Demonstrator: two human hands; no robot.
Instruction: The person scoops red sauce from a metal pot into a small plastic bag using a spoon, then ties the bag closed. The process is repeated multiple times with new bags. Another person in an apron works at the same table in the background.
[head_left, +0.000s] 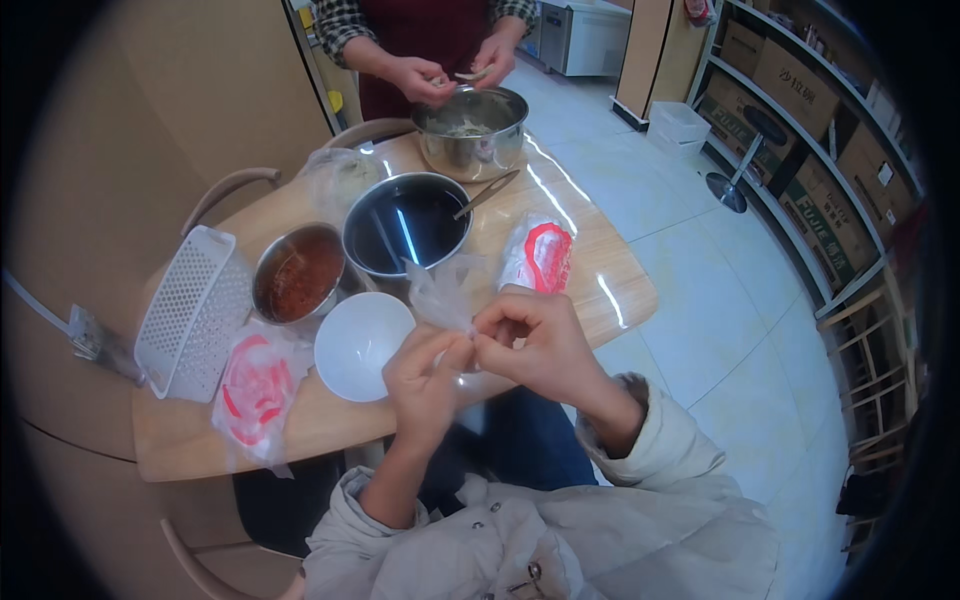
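Note:
My left hand (424, 372) and my right hand (532, 340) meet just above the table's near edge. Both pinch the gathered neck of a clear plastic bag (440, 292), whose loose film fans out beyond my fingertips. What lies below the pinch is mostly hidden by my hands. Beside my left hand stands a white bowl (362, 345) with nothing visible inside. Past the bag is a metal pot (347, 238) of dark liquid, a utensil handle (488, 194) leaning out of it. A white-and-red plastic packet (538, 254) lies beyond my right hand.
A pot of red sauce (298, 274), a white perforated basket (188, 310) and a red-printed plastic bag (258, 392) occupy the table's left. Across it, a co-worker's hands (425, 80) hold small pale pieces over a steel pot (472, 158). Shelves with cartons (800, 80) stand right.

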